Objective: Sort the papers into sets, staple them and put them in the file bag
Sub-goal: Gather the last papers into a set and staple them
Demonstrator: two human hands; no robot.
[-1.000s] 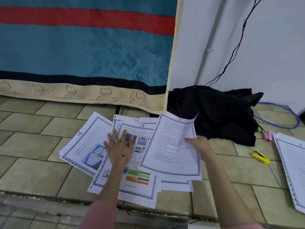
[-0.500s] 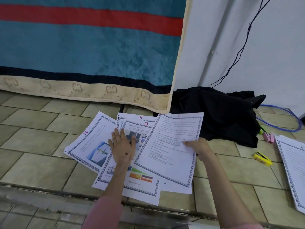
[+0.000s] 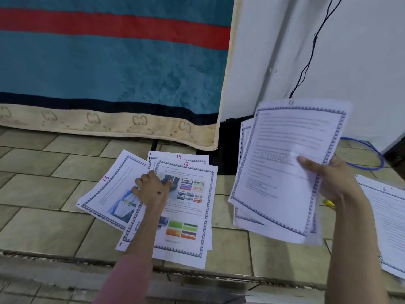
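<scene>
Head view: the right hand point(image 3: 333, 178) is holding a small sheaf of bordered sheets point(image 3: 282, 172) up off the tiled floor point(image 3: 43, 167), thumb lying across the front page marked 11 and the other fingers curled behind it, so the sheaf is being pinched along its right edge. Its long axis is running from the low near corner up toward the wall, tilted a little to the right. The left hand point(image 3: 151, 189) is resting knuckles up on the fanned papers on the floor, fingers bent and pressing on page 13 point(image 3: 188, 213); whether they are gripping a sheet I cannot tell. Page 14 point(image 3: 178, 156) is peeking out from under page 13, and page 15 point(image 3: 109, 194) is splaying off to the left, all lying lengthwise away from the person.

The fan is lying to the left of and below the raised sheaf, well apart from it, with the left hand already on it, so that hand looks better placed to bring the next page. Another pile of papers point(image 3: 388, 216) is lying at the right edge, just beside the right forearm. A yellow item point(image 3: 328, 203), possibly the stapler, is showing mostly hidden behind the right wrist. No file bag is identifiable.
</scene>
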